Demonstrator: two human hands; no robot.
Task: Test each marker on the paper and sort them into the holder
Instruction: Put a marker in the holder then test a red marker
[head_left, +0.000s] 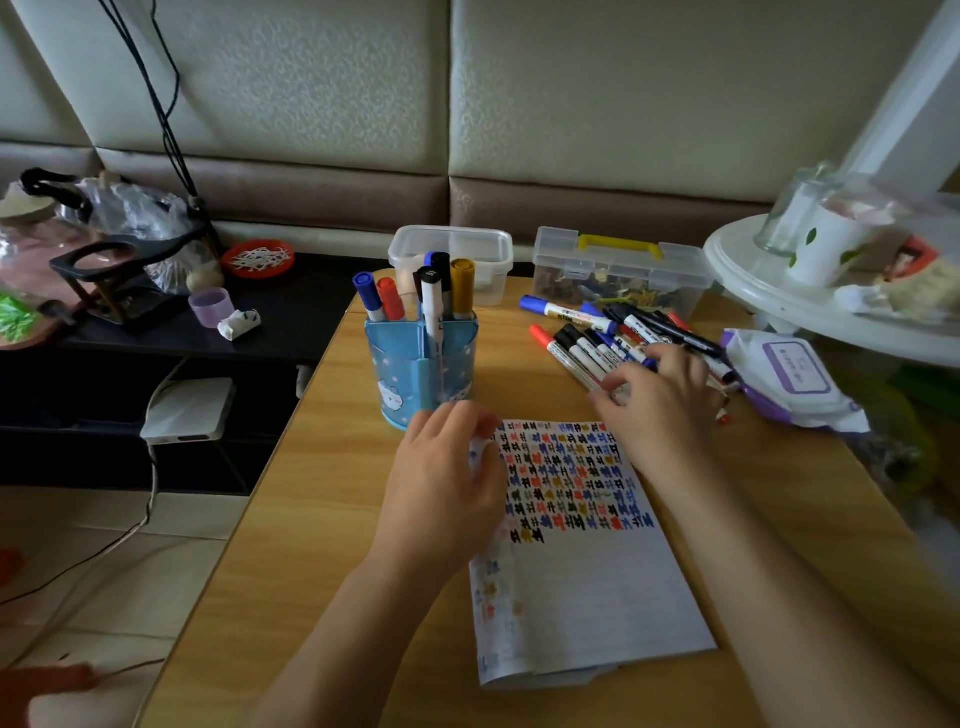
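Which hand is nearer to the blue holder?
Left. The left hand rests just in front of the holder; the right hand is farther right, at the loose markers.

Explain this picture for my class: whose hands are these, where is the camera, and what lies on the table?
There is no machine here: a person works with two bare hands. The one camera sits on the person's head and looks forward and down. The left hand rests on the left edge of a paper covered with rows of coloured test marks. The right hand reaches into a pile of loose markers; whether it grips one is unclear. Behind the paper stands a blue holder with several upright markers in it. All this lies on a wooden table, with a clear plastic box and a case with a yellow handle at the back, and a pack of wipes on the right.
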